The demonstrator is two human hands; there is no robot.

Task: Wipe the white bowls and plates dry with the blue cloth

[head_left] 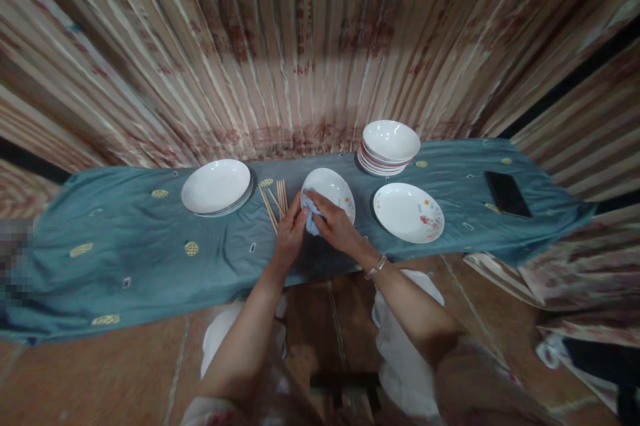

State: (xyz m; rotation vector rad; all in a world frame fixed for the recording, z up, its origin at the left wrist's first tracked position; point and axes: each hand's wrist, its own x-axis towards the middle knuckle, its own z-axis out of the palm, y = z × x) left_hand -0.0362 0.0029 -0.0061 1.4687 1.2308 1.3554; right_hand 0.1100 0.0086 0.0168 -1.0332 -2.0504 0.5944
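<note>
In the head view, a white plate [327,184] with a small flower print at its right rim is in front of me at the middle of the table. My left hand [291,231] grips its near left edge, thumb on the upper side. My right hand [336,221] is closed around a crumpled light blue cloth [313,221], pressed against the plate's near part. The fingers under the plate are hidden. Several wooden chopsticks [281,194] lie just left of the plate, partly behind my left hand.
Stacked white plates [217,186] stand to the left. At the back right is a stack of white bowls [390,141], with a flower-printed plate [407,211] in front. A black phone-like object [507,193] lies far right on the teal tablecloth [150,239]. Pleated curtains [310,46] hang behind.
</note>
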